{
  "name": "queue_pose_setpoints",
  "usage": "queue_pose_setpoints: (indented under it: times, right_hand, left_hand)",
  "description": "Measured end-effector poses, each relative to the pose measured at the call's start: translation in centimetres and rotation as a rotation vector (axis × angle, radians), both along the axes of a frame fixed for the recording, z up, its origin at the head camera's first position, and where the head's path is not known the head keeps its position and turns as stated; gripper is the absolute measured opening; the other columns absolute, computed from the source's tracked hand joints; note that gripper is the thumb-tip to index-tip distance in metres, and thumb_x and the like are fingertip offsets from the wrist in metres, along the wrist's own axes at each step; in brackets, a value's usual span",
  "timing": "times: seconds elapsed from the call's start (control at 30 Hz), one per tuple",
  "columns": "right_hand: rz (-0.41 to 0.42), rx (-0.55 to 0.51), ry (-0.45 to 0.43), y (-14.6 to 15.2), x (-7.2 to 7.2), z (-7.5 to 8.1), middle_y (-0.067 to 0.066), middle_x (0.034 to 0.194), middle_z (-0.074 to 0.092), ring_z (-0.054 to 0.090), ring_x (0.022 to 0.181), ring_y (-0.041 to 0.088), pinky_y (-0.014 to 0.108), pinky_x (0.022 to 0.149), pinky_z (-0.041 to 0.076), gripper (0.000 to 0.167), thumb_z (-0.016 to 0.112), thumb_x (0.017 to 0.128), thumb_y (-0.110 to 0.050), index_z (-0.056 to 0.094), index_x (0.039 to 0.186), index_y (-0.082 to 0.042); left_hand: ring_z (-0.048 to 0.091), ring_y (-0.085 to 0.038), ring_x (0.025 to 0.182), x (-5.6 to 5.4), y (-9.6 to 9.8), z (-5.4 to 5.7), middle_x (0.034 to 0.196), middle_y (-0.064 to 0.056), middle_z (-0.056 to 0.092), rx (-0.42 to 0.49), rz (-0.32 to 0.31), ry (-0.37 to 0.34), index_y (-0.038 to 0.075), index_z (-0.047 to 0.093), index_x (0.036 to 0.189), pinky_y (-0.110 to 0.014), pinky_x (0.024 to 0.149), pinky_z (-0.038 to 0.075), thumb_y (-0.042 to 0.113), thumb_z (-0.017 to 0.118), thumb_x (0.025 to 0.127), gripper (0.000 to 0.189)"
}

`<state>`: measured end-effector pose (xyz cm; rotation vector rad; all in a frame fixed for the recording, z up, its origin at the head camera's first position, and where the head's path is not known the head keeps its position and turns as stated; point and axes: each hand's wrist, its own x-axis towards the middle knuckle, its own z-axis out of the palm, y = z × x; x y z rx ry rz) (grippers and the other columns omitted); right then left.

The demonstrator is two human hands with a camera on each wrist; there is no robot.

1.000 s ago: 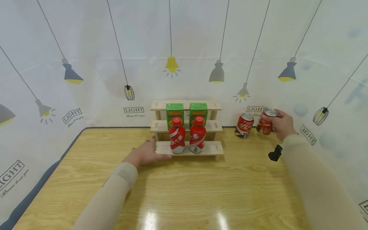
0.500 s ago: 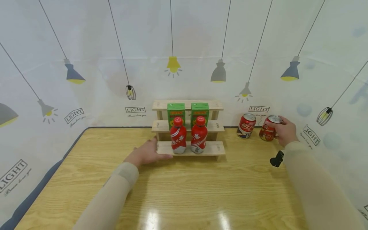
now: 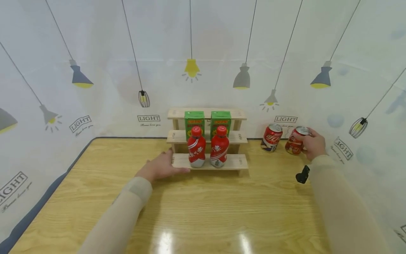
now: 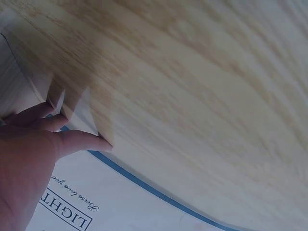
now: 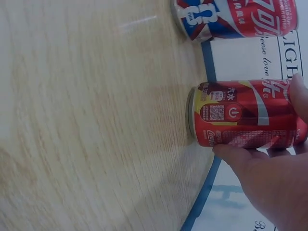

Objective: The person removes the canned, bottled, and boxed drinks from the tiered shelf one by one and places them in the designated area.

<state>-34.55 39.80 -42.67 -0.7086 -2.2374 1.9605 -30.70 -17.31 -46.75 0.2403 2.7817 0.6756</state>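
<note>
On the right side of the table, my right hand [image 3: 314, 143] grips a red soda can [image 5: 248, 114] with thumb and fingers around its side. That can [image 3: 294, 141] appears to stand upright on the wood. Just left of it is a second soda can [image 3: 271, 137], red with a blue and white lower part, standing apart. My left hand [image 3: 160, 166] rests against the left end of a three-step wooden shelf [image 3: 234, 161], thumb along the bottom step's front edge, other fingers beside the end. Two red bottles [image 3: 196, 147] stand on the bottom step, two green cartons [image 3: 221, 121] on the middle one.
Behind the shelf and cans rises a white printed cloth wall [image 3: 215, 46] with lamp drawings. The wooden table [image 3: 203, 204] stretches out in front of the shelf. A small black device [image 3: 302, 174] hangs at the right wrist.
My right hand lowers the can, which was raised and tilted a second ago, down to the table beside the other can. The left hand stays at the shelf's end.
</note>
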Motion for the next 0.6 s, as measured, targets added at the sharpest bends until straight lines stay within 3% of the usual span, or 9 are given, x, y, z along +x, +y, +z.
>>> queue_pose_setpoints:
  times: [0.13, 0.27, 0.37, 0.6]
  right_hand:
    - [0.0, 0.021, -0.01, -0.04, 0.2, 0.16, 0.001, 0.178, 0.026, 0.035, 0.155, 0.025, 0.053, 0.126, 0.039, 0.086, 0.074, 0.099, -0.044, 0.025, 0.17, -0.037]
    - [-0.006, 0.035, -0.012, 0.18, 0.03, -0.13, 0.003, 0.174, 0.033, 0.048, 0.128, 0.015, 0.047, 0.113, 0.048, 0.085, 0.075, 0.098, -0.044, 0.028, 0.169, -0.037]
    - [-0.005, 0.034, -0.001, 0.35, -0.17, -0.22, 0.004, 0.169, 0.039, 0.047, 0.112, 0.008, 0.044, 0.103, 0.05, 0.085, 0.077, 0.097, -0.043, 0.031, 0.168, -0.036]
    - [0.017, 0.039, 0.007, 0.46, -0.55, -0.36, 0.003, 0.161, 0.044, 0.048, 0.108, 0.009, 0.04, 0.096, 0.051, 0.085, 0.078, 0.095, -0.045, 0.034, 0.167, -0.036]
  left_hand:
    - [0.031, -0.046, 0.161, -0.07, 0.16, -0.04, 0.173, -0.017, 0.036, -0.007, -0.001, 0.001, 0.018, 0.019, 0.171, -0.09, 0.118, 0.012, 0.105, 0.06, 0.061, 0.147]
    - [0.031, -0.047, 0.16, -0.09, 0.26, -0.08, 0.173, -0.018, 0.036, -0.01, -0.004, 0.004, 0.017, 0.019, 0.171, -0.091, 0.117, 0.012, 0.106, 0.059, 0.062, 0.146]
    - [0.031, -0.046, 0.161, -0.12, 0.3, -0.1, 0.173, -0.018, 0.036, -0.007, -0.001, 0.005, 0.017, 0.018, 0.172, -0.09, 0.117, 0.011, 0.106, 0.059, 0.061, 0.147]
    - [0.032, -0.046, 0.16, -0.18, 0.19, -0.08, 0.172, -0.018, 0.037, -0.01, 0.002, 0.004, 0.018, 0.018, 0.171, -0.091, 0.117, 0.012, 0.105, 0.059, 0.063, 0.145]
